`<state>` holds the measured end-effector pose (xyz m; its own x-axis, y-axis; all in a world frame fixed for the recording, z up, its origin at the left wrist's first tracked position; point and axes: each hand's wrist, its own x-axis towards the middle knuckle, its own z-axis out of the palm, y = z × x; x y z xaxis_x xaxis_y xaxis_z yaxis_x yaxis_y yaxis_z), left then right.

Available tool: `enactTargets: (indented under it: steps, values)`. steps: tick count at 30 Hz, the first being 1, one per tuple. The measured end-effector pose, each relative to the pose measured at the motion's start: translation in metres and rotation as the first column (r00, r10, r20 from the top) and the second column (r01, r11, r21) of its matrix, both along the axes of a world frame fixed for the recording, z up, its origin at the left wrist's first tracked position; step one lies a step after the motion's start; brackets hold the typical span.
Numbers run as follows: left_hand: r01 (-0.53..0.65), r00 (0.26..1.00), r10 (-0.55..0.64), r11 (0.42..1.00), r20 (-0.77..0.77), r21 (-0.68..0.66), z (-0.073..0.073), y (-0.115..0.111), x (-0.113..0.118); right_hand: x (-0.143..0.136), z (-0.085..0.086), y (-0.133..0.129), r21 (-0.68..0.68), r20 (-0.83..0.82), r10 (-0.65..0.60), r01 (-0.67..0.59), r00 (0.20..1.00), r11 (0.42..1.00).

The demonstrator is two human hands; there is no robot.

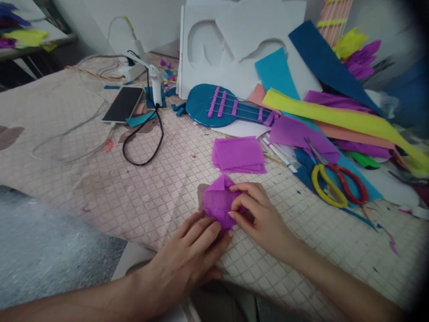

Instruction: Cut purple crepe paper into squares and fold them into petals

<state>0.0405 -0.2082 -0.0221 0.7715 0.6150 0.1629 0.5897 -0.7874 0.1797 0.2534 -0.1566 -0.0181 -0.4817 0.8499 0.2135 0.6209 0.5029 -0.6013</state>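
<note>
A piece of purple paper (217, 201) with folded corners lies on the quilted tablecloth near the front edge. My left hand (197, 246) rests at its lower left edge, fingers together and pressing on the paper. At the right side, my right hand (258, 212) pinches the paper's edge between thumb and index finger. Just behind it lies a small stack of purple sheets (238, 154). Farther back is a blue guitar-shaped piece (208, 105) with purple strips and strings.
Scissors (338, 183) with yellow and red handles lie at right, beside strips of yellow paper (328, 114) and blue paper (335, 67). A phone (123, 104), a white stand (156, 85) and cables are at back left. White foam boards (234, 27) stand behind.
</note>
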Motion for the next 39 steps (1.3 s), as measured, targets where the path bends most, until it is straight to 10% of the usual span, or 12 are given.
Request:
enactTargets:
  steps: [39]
  values:
    - [-0.042, 0.999, 0.042, 0.999, 0.015, 0.034, -0.0024, -0.0011, 0.0018, -0.0012, -0.0011, -0.0011, 0.037, 0.008, -0.015, 0.015, 1.0, 0.999]
